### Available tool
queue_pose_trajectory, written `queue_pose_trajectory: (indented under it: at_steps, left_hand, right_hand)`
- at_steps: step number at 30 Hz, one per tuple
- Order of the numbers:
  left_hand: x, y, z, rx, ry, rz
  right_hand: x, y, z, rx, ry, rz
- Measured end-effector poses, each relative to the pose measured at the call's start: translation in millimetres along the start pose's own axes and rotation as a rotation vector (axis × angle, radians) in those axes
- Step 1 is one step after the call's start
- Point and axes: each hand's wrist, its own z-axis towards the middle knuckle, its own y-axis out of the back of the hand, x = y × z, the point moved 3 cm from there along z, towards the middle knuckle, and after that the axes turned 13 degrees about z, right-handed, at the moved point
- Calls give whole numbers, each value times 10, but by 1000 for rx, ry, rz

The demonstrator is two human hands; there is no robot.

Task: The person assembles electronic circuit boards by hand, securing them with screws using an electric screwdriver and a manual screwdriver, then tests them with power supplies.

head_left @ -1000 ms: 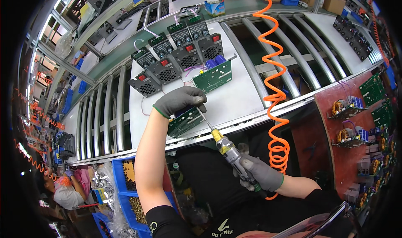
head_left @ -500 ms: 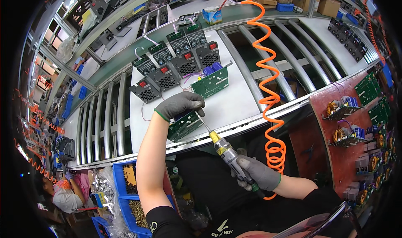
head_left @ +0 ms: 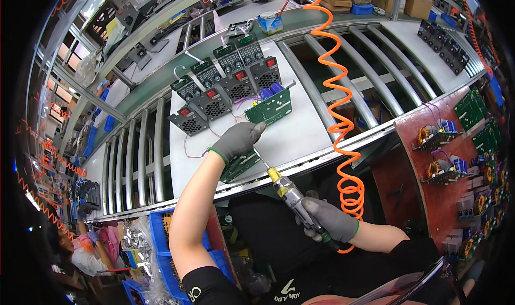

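A green circuit board (head_left: 240,164) at the white counter's (head_left: 300,138) near edge is pressed by the closed left hand (head_left: 236,140); a yellow-collared screwdriver (head_left: 292,196) is gripped by the right hand (head_left: 328,219). Brown cardboard boxes (head_left: 416,2) are stacked far right.

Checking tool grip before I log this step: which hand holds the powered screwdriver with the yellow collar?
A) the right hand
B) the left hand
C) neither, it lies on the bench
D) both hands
A: the grey-gloved right hand grips the powered screwdriver with the yellow collar, while the left hand rests on the green circuit board.
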Motion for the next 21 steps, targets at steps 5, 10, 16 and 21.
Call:
queue_pose_trajectory:
  at_steps: [5, 10, 16, 21]
  left_hand:
    - [-3, -10, 18, -14, -3, 36]
    - [-1, 2, 3, -16, -7, 6]
    - [1, -24, 9, -25, -22, -17]
    - [50, -53, 17, -41, -21, -2]
  right_hand:
    - [51, -26, -45, 7, 13, 54]
    - [88, -20, -46, -14, 8, 54]
    - [100, -56, -85, -4, -10, 137]
    - [77, -40, -76, 15, -24, 163]
